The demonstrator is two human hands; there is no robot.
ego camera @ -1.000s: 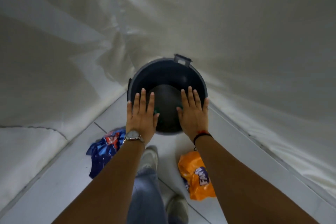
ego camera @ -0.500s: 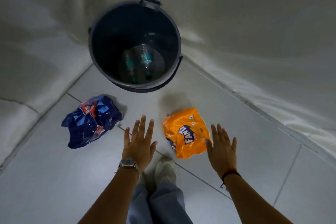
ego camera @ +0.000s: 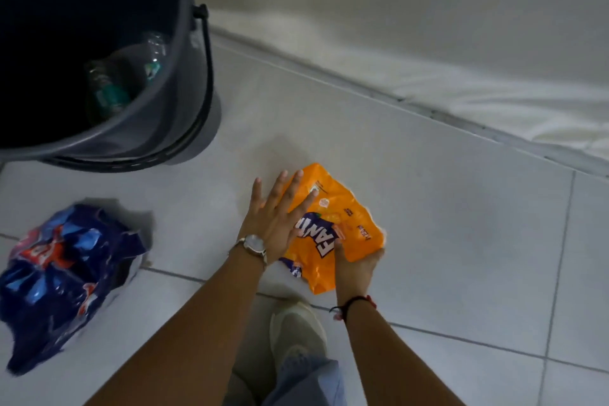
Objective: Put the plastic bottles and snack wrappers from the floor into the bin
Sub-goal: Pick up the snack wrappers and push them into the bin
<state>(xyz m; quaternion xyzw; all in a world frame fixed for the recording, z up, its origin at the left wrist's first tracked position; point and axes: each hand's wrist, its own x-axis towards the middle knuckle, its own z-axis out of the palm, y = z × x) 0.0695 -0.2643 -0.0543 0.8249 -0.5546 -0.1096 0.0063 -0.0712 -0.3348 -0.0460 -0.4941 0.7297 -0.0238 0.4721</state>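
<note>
Orange wrapper (ego camera: 342, 224) lies on tiled floor (ego camera: 445, 224), near dark bin (ego camera: 184, 82). Left hand (ego camera: 275, 217) open, fingers spread, resting on wrapper's left edge. Right hand (ego camera: 354, 265) closed on wrapper's lower right corner. Blue wrapper (ego camera: 62, 277) lies crumpled on floor, well left, untouched. Plastic bottles (ego camera: 122, 79) already inside bin.

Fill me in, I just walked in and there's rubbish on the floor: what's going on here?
A person is clearing litter into the dark bin. Both hands are on the orange wrapper lying on the tiles: the right hand grips its near edge, while the left hand lies open across it. The blue wrapper lies untouched on the floor to the left. Plastic bottles are already inside the bin.
</note>
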